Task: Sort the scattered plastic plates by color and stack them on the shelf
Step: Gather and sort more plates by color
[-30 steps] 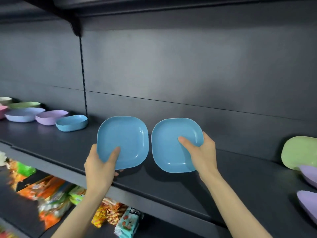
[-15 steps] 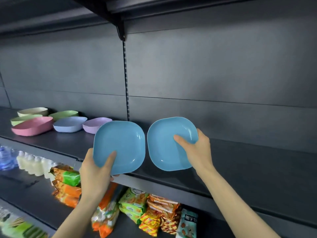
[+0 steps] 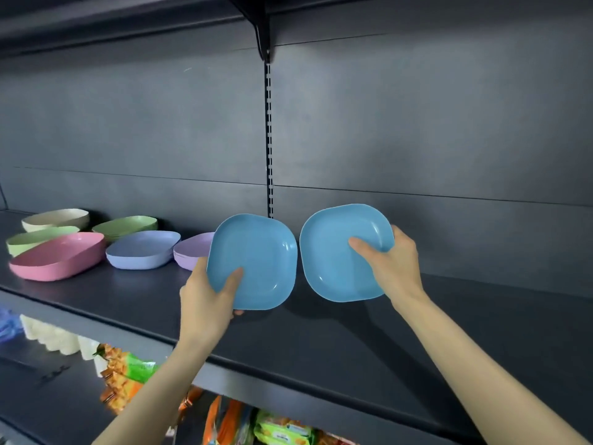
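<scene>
I hold two blue square plates tilted up above the dark shelf [image 3: 321, 342]. My left hand [image 3: 205, 300] grips the left blue plate [image 3: 256, 252] at its lower left corner, thumb on its face. My right hand [image 3: 393, 264] grips the right blue plate [image 3: 333, 261] at its right edge, thumb inside the dish. The two plates nearly touch edge to edge. On the shelf to the left lie stacks of plates: pink [image 3: 57, 260], light blue [image 3: 142, 248], purple [image 3: 194, 252], two green [image 3: 126, 224] [image 3: 35, 239] and cream [image 3: 54, 218].
A slotted upright [image 3: 269, 139] runs down the back panel behind the plates. Another shelf sits overhead. Below the shelf edge are snack packets [image 3: 128, 374] and white bottles [image 3: 54, 338]. Bare shelf surface spreads to the right of my hands.
The view has swung left, bringing the stacks of coloured plates closer to the middle. Both hands with the blue plates have moved left along the shelf, still side by side.
</scene>
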`<state>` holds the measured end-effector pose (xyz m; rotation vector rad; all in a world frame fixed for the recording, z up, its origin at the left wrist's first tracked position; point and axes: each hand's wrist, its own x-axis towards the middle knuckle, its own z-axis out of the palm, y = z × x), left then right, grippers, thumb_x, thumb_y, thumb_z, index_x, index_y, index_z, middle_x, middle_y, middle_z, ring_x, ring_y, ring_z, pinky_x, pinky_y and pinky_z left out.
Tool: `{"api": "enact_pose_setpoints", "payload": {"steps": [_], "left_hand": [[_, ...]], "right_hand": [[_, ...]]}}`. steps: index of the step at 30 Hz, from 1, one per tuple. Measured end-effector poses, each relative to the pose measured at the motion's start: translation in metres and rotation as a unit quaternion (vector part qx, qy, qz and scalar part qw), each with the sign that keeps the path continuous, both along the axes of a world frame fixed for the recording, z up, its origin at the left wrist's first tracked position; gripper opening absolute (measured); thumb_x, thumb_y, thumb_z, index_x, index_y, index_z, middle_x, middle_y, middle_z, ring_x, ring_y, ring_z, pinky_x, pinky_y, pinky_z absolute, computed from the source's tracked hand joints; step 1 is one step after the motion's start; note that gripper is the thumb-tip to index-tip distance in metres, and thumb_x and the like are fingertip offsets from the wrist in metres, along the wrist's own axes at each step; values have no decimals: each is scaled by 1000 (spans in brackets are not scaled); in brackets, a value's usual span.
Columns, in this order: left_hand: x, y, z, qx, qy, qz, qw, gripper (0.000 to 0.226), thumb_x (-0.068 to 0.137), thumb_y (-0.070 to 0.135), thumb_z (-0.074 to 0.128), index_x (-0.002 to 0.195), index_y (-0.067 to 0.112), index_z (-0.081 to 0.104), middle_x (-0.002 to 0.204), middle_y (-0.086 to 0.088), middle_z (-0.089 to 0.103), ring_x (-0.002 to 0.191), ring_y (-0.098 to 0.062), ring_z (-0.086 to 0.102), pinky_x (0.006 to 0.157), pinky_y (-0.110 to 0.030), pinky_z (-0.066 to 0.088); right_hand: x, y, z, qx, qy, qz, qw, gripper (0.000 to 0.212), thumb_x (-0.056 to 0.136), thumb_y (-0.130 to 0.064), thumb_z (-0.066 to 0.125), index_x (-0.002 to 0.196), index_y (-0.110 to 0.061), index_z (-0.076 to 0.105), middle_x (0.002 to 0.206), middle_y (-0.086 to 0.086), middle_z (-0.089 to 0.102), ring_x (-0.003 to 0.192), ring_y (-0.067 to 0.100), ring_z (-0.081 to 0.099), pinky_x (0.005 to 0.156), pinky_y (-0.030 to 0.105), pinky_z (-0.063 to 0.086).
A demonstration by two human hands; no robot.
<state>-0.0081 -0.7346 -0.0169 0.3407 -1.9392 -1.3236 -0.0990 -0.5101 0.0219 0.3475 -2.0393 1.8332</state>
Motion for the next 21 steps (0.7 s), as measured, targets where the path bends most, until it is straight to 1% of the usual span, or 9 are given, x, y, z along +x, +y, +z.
{"api": "enact_pose_setpoints", "payload": {"steps": [2,5,7,10,15,18,20,21], "left_hand": [[-23,-17,2,-4,-13,-14,1000,19,87,16,62,104,9,54,88,-12,63,58,-29,60,35,-14,41],[-56,-38,5,-9,-32,-36,999,22,86,16,63,104,11,51,83,-13,63,46,-24,57,36,-19,41],[-75,-52,7,-10,-33,-47,998,26,85,16,66,104,12,48,83,-14,62,49,-27,57,35,-21,41],[-98,-73,10,-11,-53,-56,997,30,83,15,68,103,13,45,86,-17,62,53,-28,56,34,-18,40],[-132,-97,9,-56,-93,-101,989,38,83,11,69,105,19,39,81,-11,61,36,-22,51,32,-22,41],[-150,-108,7,-122,-117,-134,977,39,83,12,68,108,20,38,87,-6,61,42,-20,54,34,-22,41],[-159,-114,7,-162,-139,-164,963,39,83,15,67,111,19,40,90,-3,62,49,-19,55,37,-22,42],[-163,-117,6,-174,-150,-178,957,38,83,16,67,111,19,40,89,-3,62,50,-19,55,38,-24,44]], "right_hand": [[-19,-14,3,9,-1,-4,1000,23,78,-20,73,96,-16,60,89,-7,64,81,11,60,65,24,47],[-47,-32,8,22,-6,-15,1000,24,77,-20,73,97,-16,60,90,-6,64,84,15,61,67,27,47],[-62,-44,10,29,-4,-19,999,24,77,-20,73,97,-16,60,90,-7,65,84,14,61,67,27,47],[-78,-61,12,34,-5,-30,999,26,78,-21,73,99,-16,60,90,-8,64,83,12,60,66,25,47],[-96,-85,6,52,-17,-56,997,26,78,-21,73,98,-15,59,89,-8,63,80,10,59,62,22,45],[-101,-94,4,66,-19,-86,994,24,78,-21,73,96,-16,58,86,-9,62,77,7,57,61,21,44],[-103,-99,4,65,-23,-108,992,25,78,-22,73,96,-17,58,86,-9,61,78,10,58,62,23,44],[-103,-101,4,65,-25,-115,991,25,78,-22,73,96,-17,58,86,-10,61,78,11,58,62,24,44]]}}
